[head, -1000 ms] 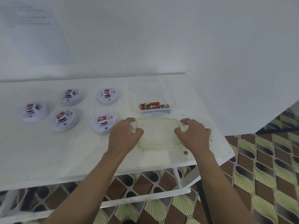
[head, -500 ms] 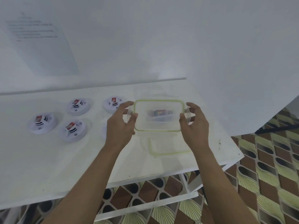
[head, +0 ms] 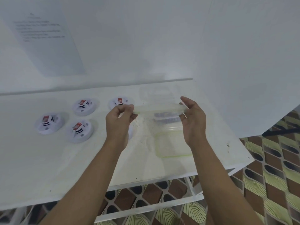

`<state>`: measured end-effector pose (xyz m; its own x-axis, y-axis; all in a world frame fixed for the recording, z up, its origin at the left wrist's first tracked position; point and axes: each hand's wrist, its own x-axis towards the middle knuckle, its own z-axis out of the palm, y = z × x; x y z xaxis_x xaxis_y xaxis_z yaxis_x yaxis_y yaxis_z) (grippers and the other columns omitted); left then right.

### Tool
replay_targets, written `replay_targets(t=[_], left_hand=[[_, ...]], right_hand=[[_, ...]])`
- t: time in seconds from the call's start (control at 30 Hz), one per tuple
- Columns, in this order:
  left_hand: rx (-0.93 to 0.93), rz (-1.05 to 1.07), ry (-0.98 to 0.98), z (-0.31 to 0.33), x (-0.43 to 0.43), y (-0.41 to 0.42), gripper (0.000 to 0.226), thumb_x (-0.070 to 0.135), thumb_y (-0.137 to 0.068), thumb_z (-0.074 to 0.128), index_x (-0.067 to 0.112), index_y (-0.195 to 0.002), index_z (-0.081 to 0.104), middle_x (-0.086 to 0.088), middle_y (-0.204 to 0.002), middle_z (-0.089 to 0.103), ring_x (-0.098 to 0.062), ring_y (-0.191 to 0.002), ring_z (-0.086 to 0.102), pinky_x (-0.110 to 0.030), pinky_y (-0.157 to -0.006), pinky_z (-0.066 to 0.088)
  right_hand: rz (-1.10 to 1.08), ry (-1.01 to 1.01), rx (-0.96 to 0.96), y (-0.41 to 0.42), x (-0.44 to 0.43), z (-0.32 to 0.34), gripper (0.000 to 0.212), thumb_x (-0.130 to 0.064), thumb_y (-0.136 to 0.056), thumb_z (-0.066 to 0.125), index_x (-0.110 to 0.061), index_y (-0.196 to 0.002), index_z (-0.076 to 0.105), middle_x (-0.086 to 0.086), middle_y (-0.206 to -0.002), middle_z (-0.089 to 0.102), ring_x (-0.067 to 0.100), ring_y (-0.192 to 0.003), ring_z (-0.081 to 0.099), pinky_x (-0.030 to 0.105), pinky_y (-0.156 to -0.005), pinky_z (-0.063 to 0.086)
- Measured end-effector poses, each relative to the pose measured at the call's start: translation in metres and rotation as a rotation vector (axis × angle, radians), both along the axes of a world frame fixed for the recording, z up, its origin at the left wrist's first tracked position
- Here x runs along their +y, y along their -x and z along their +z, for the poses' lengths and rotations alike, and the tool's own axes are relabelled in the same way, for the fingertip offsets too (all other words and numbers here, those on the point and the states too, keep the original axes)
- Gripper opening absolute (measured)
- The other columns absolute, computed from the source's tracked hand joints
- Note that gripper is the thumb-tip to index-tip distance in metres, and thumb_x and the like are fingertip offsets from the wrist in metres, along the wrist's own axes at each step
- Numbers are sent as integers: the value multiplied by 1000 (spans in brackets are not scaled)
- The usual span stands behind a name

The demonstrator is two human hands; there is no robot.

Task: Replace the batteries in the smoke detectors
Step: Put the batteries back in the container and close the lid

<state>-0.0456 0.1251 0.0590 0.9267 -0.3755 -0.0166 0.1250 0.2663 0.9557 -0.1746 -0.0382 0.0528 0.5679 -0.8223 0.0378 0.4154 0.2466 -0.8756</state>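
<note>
One wide-angle view from the head, looking forward and down across the white table (head: 40, 168), with both forearms (head: 97, 176) reaching in from the bottom edge. It's in close: the left hand (head: 119, 122) and right hand (head: 193, 122) sit mid-frame, white wall (head: 146, 38) up top, patterned floor (head: 276, 168) lower right.

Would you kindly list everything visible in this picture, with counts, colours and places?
round white plastic smoke detectors: four plainly visible, white with red labels, table's left half
clear plastic lid: one, greenish edge, held edge-on above table
clear green-rimmed plastic container: one, table's near right
clear plastic tub of batteries: one, mixed colours, behind the lid
white table: one, centre
printed paper sheet: one, white, wall at left
patterned floor tiles: many, brown and yellow-green, lower right
left hand: one, pinches lid's left end
right hand: one, holds lid's right end
</note>
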Motion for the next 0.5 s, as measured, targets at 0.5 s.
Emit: replay_targets(t=[0.5], left_hand=[[-93,-36,-161,-14,-78,-5,41,17,-72,77,30,-110,71,-17,-107,64,-28,-95,68,-44,-97,53]], right_hand=[[100,181,429,1,-107,-12,37,-10,-92,69,-27,-125,67,4,-108,69,24,-111,67,36,-108,48]])
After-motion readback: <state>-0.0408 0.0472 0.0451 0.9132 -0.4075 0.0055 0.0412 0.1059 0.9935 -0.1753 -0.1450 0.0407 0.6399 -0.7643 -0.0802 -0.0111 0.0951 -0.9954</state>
